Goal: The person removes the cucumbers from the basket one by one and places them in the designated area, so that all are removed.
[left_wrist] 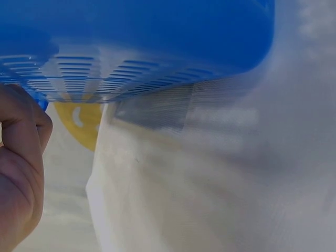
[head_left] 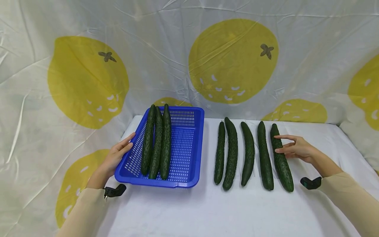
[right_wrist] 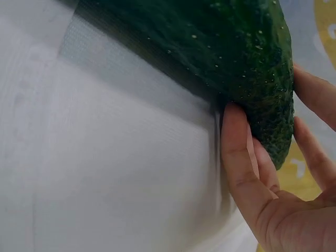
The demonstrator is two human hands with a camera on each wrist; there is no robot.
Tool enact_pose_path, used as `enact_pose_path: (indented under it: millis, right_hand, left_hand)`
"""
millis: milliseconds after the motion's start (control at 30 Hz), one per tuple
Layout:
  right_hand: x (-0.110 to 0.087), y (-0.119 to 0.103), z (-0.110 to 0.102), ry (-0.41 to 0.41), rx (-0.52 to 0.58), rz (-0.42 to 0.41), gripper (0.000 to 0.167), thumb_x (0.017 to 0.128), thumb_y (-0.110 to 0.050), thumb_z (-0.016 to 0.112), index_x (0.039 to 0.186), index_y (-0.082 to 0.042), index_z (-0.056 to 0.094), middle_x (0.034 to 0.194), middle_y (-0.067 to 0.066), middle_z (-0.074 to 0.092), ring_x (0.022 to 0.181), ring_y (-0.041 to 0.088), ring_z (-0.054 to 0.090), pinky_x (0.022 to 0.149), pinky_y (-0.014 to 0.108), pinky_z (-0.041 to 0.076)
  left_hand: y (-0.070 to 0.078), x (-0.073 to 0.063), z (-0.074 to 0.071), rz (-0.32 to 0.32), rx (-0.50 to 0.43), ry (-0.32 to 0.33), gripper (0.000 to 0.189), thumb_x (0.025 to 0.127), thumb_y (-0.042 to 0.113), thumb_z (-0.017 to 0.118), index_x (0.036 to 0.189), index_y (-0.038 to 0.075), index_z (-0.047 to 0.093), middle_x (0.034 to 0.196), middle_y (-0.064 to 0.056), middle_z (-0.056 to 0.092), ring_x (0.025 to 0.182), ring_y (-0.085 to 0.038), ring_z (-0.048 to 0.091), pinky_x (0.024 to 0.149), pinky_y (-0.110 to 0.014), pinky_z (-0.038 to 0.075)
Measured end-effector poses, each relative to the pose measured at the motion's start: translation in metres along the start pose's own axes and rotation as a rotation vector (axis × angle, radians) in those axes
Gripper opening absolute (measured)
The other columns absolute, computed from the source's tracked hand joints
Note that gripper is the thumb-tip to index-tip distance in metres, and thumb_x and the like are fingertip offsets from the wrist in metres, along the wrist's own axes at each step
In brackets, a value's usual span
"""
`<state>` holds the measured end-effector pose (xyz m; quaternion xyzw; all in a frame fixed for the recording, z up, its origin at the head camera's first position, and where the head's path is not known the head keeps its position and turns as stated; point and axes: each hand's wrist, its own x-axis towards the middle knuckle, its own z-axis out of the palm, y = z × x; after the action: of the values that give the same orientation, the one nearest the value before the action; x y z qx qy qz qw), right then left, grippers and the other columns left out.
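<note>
My left hand point(head_left: 116, 154) holds the left rim of a blue plastic basket point(head_left: 201, 141) with slotted walls. Three long dark green cucumbers point(head_left: 165, 144) lie side by side in the basket, their far ends leaning over the back rim. In the left wrist view, bent fingers point(left_wrist: 26, 126) show beside the basket's underside. My right hand point(head_left: 297, 148) pinches the rightmost cucumber point(head_left: 283, 168) near its far end, thumb and fingers on opposite sides. The right wrist view shows this bumpy cucumber point(right_wrist: 231, 47) up close, between the fingertips.
Several more cucumbers point(head_left: 231, 154) lie in a row on the white-covered table point(head_left: 237, 214), between the basket and my right hand. Behind the table hangs a pale curtain point(head_left: 160, 49) with large yellow lemon prints. A small black device sits at each wrist.
</note>
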<state>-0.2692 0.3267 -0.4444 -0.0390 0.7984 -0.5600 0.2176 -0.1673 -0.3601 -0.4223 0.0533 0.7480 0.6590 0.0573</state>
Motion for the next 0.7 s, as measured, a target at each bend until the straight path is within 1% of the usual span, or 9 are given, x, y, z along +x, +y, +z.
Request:
enact_pose_path:
  millis: [67,133,233,300,367,533,700]
  right_hand:
    - [0.0,0.0004,0.001,-0.004,-0.006,-0.002,0.057,0.091,-0.014,0.075,0.142,-0.023,0.054,0.118,0.022,0.056,0.08,0.018,0.062,0.073,0.036,0.057]
    - [0.0,0.001,0.0015,-0.013,-0.013,-0.01,0.059,0.091,-0.014,0.074,0.145,-0.02,0.051,0.124,0.03,0.052,0.081,0.019,0.063,0.074,0.037,0.058]
    - [0.0001,0.0021,0.0006,-0.036,-0.026,-0.027,0.065,0.093,-0.016,0.072,0.151,-0.014,0.042,0.138,0.042,0.036,0.089,0.018,0.065,0.078,0.036,0.058]
    - [0.0001,0.0032,-0.0001,-0.048,-0.023,-0.042,0.067,0.095,-0.015,0.07,0.153,-0.01,0.038,0.143,0.044,0.027,0.093,0.017,0.066,0.08,0.037,0.057]
    - [0.0001,0.0045,-0.0006,-0.05,-0.011,-0.051,0.065,0.095,-0.014,0.069,0.153,-0.011,0.038,0.142,0.043,0.029,0.095,0.016,0.067,0.082,0.037,0.057]
    - [-0.0005,0.0067,0.0005,-0.047,0.009,-0.07,0.059,0.096,-0.012,0.068,0.149,-0.015,0.045,0.133,0.034,0.039,0.094,0.016,0.068,0.082,0.038,0.058]
    - [-0.0008,0.0063,0.0024,-0.039,0.004,-0.076,0.056,0.095,-0.011,0.069,0.146,-0.017,0.047,0.129,0.032,0.041,0.093,0.017,0.068,0.081,0.038,0.058]
  left_hand:
    - [-0.0009,0.0001,0.0,0.005,-0.005,-0.008,0.055,0.109,0.024,0.042,0.16,0.017,0.023,0.127,-0.002,0.056,0.102,-0.018,0.067,0.079,-0.039,0.058]
    - [-0.0014,0.0002,-0.0001,0.01,-0.012,-0.012,0.054,0.109,0.024,0.042,0.16,0.018,0.023,0.128,-0.002,0.056,0.102,-0.018,0.067,0.079,-0.039,0.058]
    - [-0.0015,0.0002,-0.0006,0.02,-0.023,-0.017,0.054,0.109,0.023,0.041,0.16,0.017,0.023,0.129,-0.003,0.055,0.103,-0.018,0.067,0.079,-0.039,0.058]
    - [-0.0011,0.0003,-0.0011,0.025,-0.033,-0.022,0.054,0.11,0.022,0.04,0.16,0.017,0.022,0.129,-0.004,0.055,0.103,-0.018,0.067,0.079,-0.039,0.058]
    - [-0.0006,0.0004,-0.0014,0.029,-0.037,-0.025,0.054,0.11,0.022,0.04,0.16,0.017,0.022,0.129,-0.004,0.055,0.102,-0.018,0.067,0.079,-0.039,0.058]
    - [-0.001,0.0007,-0.0016,0.03,-0.041,-0.025,0.053,0.109,0.021,0.04,0.16,0.016,0.023,0.128,-0.004,0.056,0.102,-0.018,0.067,0.078,-0.04,0.058]
    - [-0.0023,0.0007,-0.0014,0.032,-0.043,-0.026,0.053,0.109,0.021,0.04,0.16,0.017,0.023,0.127,-0.004,0.056,0.101,-0.018,0.067,0.078,-0.039,0.058]
